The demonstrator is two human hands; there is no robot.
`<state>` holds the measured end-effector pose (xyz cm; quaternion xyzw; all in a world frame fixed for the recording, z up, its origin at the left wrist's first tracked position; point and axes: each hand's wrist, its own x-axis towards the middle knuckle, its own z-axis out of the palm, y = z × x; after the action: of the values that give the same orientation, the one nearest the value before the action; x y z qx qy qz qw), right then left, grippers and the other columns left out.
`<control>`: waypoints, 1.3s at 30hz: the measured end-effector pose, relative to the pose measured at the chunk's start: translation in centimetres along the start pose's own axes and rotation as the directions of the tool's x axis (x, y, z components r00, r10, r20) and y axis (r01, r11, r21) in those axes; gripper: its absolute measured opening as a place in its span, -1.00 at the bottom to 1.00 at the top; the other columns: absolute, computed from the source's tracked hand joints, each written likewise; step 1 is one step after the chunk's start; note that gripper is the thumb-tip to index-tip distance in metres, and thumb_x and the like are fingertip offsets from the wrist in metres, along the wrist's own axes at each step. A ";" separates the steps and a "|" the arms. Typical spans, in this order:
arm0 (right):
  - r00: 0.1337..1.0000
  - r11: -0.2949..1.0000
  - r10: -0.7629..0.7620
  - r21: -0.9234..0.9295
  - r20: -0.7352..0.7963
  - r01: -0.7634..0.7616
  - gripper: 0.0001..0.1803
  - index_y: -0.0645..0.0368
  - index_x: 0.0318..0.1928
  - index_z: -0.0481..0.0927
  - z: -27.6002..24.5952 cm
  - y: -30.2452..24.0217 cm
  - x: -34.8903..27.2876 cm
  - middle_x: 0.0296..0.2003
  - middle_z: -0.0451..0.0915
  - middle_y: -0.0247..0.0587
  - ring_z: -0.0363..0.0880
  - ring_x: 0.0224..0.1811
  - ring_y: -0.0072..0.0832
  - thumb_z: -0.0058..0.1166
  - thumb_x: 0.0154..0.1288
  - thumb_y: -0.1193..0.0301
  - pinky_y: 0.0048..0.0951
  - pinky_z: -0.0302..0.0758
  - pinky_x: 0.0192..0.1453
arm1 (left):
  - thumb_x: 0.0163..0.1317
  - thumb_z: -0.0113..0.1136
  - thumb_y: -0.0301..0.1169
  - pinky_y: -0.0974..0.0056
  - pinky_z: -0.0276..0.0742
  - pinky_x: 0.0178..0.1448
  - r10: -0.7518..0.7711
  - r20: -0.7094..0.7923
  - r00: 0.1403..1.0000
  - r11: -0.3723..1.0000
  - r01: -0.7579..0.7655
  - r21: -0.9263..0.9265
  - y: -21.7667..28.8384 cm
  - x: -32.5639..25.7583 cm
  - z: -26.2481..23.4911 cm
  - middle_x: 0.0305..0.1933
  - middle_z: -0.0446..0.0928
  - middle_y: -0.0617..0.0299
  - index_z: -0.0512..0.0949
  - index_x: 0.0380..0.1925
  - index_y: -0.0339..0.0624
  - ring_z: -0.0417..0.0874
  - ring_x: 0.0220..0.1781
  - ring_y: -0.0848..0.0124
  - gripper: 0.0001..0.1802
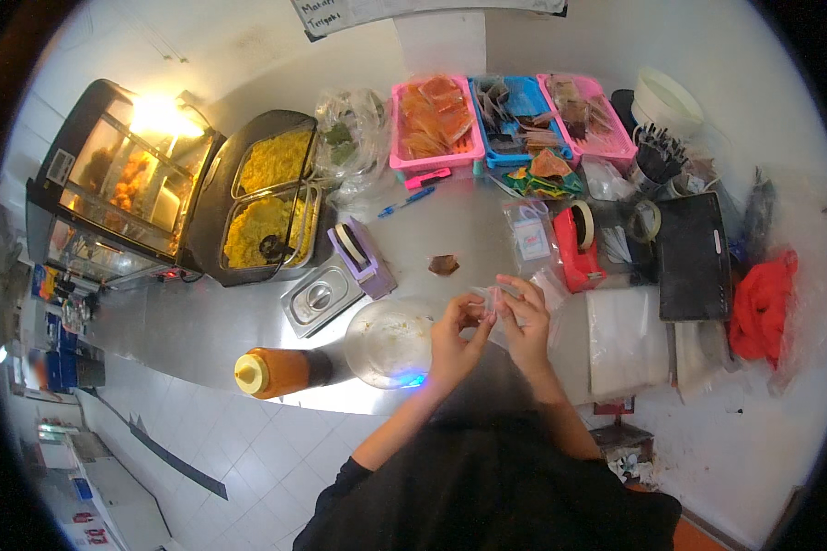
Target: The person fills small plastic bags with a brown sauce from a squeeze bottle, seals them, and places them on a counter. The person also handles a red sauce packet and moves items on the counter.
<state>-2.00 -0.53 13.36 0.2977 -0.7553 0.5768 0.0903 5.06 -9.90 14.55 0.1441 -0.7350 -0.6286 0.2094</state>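
Over the steel counter (413, 234), my left hand (458, 338) and my right hand (526, 323) meet, fingertips close together. Between them they pinch a small clear plastic bag (492, 297); what it contains, if anything, is too small to make out. Just beyond my left hand lies a small dark brown sachet (444, 265). A round bowl (368, 354) with smears inside stands to the left of that hand. Flat clear bags (549, 286) lie behind my right hand, partly covered by it.
Pink basket (397, 163), blue basket (524, 158) and second pink basket (620, 147) hold sachets along the back. Leftward are a purple tape dispenser (374, 274), yellow food trays (262, 230), a heated display (124, 174) and a sauce bottle (285, 372). Rightward: red tape dispenser (579, 266), plastic-bag stack (627, 340).
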 end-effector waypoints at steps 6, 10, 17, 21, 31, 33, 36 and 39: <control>0.982 0.981 0.104 0.148 0.159 -0.127 -0.77 0.28 -0.31 0.50 2.0 -2.6 -1.6 -0.36 0.48 -0.19 0.45 -0.35 -0.48 0.12 -0.07 0.50 -0.58 0.37 -0.24 | -0.13 0.23 -0.54 0.50 0.42 -0.37 -0.157 -0.099 0.983 0.988 0.155 -0.022 -0.6 -2.3 -4.5 -0.52 0.47 0.25 0.42 -0.48 -0.31 0.49 -0.46 0.56 -0.81; 0.842 0.858 0.191 0.331 0.505 -0.393 -0.81 0.32 -0.34 0.50 3.8 -2.9 -2.5 -0.46 0.52 -0.25 0.46 -0.43 -0.60 0.10 -0.03 0.51 -0.63 0.40 -0.33 | -0.12 0.23 -0.54 0.51 0.42 -0.39 -0.167 -0.165 0.972 0.983 0.177 0.049 -0.4 -3.9 -6.3 -0.55 0.46 0.26 0.43 -0.52 -0.32 0.48 -0.48 0.57 -0.83; 0.824 0.964 0.080 0.166 0.561 -0.207 -0.80 0.32 -0.30 0.49 6.2 -5.9 -2.8 -0.41 0.48 -0.13 0.47 -0.38 -0.47 0.00 -0.03 0.57 -0.51 0.42 -0.28 | 0.01 0.08 -0.48 0.48 0.37 -0.45 -0.322 -0.272 0.907 0.919 0.230 -0.322 -1.4 -5.5 -7.9 -0.61 0.46 0.25 0.44 -0.58 -0.36 0.45 -0.53 0.55 -0.87; 0.797 0.953 -0.219 -0.053 0.563 0.299 -0.71 0.22 -0.27 0.50 8.2 -5.5 -4.1 -0.46 0.38 -0.13 0.39 -0.38 -0.33 0.00 -0.14 0.60 -0.44 0.38 -0.27 | -0.03 0.02 -0.38 0.31 0.39 -0.45 -0.246 -0.245 0.938 0.917 0.307 0.255 -3.2 -5.7 -9.7 -0.65 0.45 0.09 0.44 -0.61 -0.33 0.50 -0.56 0.34 -0.80; 0.858 0.986 0.133 0.023 0.496 -0.166 -0.67 0.26 -0.24 0.40 9.8 -5.2 -2.4 -0.43 0.37 -0.09 0.40 -0.48 -0.29 -0.06 -0.15 0.64 -0.41 0.37 -0.43 | -0.17 0.08 -0.36 0.16 0.35 -0.33 -0.283 -0.231 0.931 0.699 0.365 0.614 -2.1 -4.8 -12.6 -0.42 0.45 0.02 0.45 -0.71 -0.22 0.47 -0.37 0.12 -0.85; 0.851 0.982 0.146 0.028 0.505 -0.186 -0.63 0.26 -0.20 0.36 10.3 -5.8 -2.5 -0.38 0.37 -0.04 0.42 -0.40 -0.23 -0.08 -0.15 0.63 -0.37 0.39 -0.37 | -0.23 0.15 -0.41 0.12 0.30 -0.18 -0.040 -0.265 0.964 0.676 0.221 0.703 -1.9 -4.6 -12.7 -0.22 0.41 0.04 0.49 -0.67 -0.17 0.38 -0.15 0.09 -0.91; 0.836 0.991 -0.013 0.115 0.549 -0.061 -0.60 0.25 -0.16 0.32 10.8 -6.4 -3.5 -0.33 0.38 -0.03 0.42 -0.30 -0.22 -0.04 -0.15 0.61 -0.37 0.39 -0.30 | -0.32 0.24 -0.45 0.01 0.13 0.03 0.326 -0.129 0.937 0.493 -0.053 0.868 -1.0 -4.8 -12.7 0.03 0.25 0.08 0.55 -0.59 -0.10 0.11 0.12 -0.02 -0.83; 0.741 0.972 -0.234 0.154 0.629 0.176 -0.54 0.24 -0.15 0.33 10.3 -7.5 -2.6 -0.23 0.37 -0.05 0.40 -0.18 -0.23 0.05 -0.20 0.55 -0.36 0.37 -0.15 | -0.38 0.28 -0.45 -0.04 0.00 0.11 0.169 -0.105 0.980 0.588 -0.015 0.809 -1.6 -5.3 -13.9 0.10 0.16 0.10 0.56 -0.53 -0.06 -0.06 0.19 -0.08 -0.75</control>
<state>6.38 -10.34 14.94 0.5621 -0.6777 0.4577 -0.1238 16.41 -19.60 13.96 0.2377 -0.9249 -0.2030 0.2163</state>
